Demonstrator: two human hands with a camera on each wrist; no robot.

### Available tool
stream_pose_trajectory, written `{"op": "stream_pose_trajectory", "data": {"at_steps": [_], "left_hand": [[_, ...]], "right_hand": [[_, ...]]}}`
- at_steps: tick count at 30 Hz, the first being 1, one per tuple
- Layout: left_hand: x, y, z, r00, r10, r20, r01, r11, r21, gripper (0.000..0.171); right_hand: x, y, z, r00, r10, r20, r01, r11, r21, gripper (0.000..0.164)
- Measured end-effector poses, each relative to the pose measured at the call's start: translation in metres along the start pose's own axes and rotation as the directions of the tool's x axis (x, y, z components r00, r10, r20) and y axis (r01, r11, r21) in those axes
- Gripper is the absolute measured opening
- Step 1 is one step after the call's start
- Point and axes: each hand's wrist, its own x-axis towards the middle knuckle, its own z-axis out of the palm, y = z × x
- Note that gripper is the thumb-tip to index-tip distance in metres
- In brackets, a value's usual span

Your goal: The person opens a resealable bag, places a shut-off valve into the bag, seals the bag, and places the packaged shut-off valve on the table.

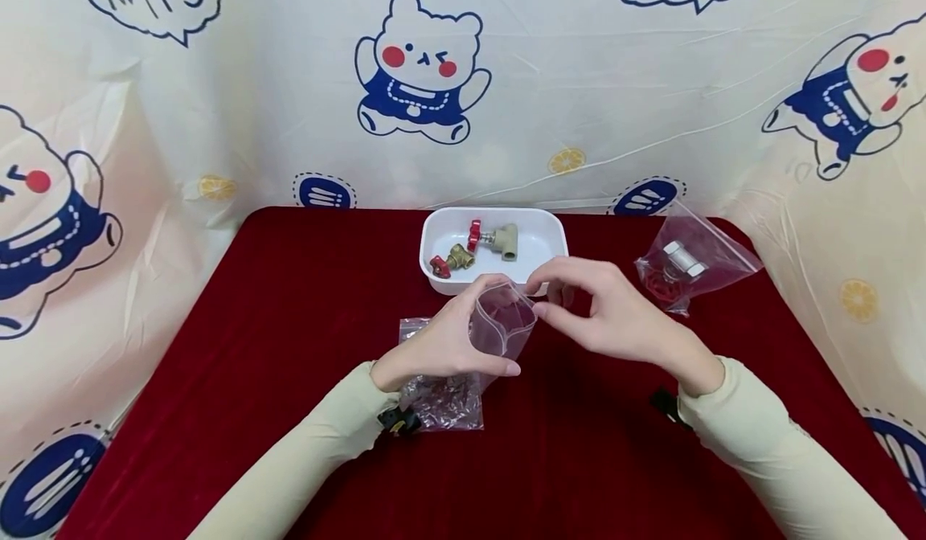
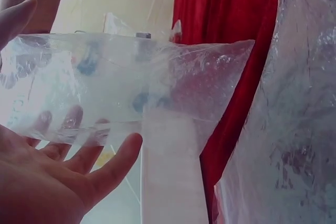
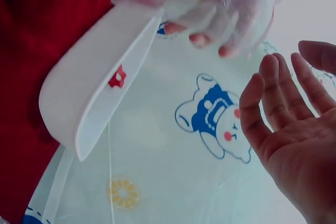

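My left hand [image 1: 448, 335] holds a clear zip bag [image 1: 504, 327] between thumb and fingers, its mouth spread and facing up. The bag [image 2: 115, 87] stretches across the left wrist view, with fingers showing through the film. At the bag's right rim is my right hand [image 1: 618, 307], thumb and fingertips close to the edge; whether they touch is unclear. In the right wrist view that hand [image 3: 296, 135] has loosely bent fingers with nothing between them. Just behind, a white tray [image 1: 542, 263] contains a brass valve [image 1: 460, 257] and a beige valve [image 1: 505, 241], both with red handles.
Flat clear plastic bags [image 1: 452, 411] lie under my left wrist. Toward the back right rests a zip bag [image 1: 723, 255] with a silver valve [image 1: 683, 260] and red handwheel inside. Dark red cloth [image 1: 304, 283] covers the table, and a printed curtain [image 1: 564, 66] hangs behind and at both sides.
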Motion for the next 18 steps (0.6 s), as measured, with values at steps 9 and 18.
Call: {"op": "stream_pose_trajectory", "data": {"at_steps": [9, 18], "left_hand": [[-0.001, 0.000, -0.002, 1.000, -0.014, 0.007, 0.013, 0.999, 0.053, 0.100], [-0.001, 0.001, -0.001, 1.000, -0.022, 0.018, 0.021, 0.998, 0.060, 0.097]], "right_hand": [[0.031, 0.021, -0.018, 0.979, 0.200, -0.046, -0.202, 0.979, -0.038, 0.012], [0.069, 0.041, -0.022, 0.963, 0.269, 0.007, -0.268, 0.960, -0.083, 0.014]]}}
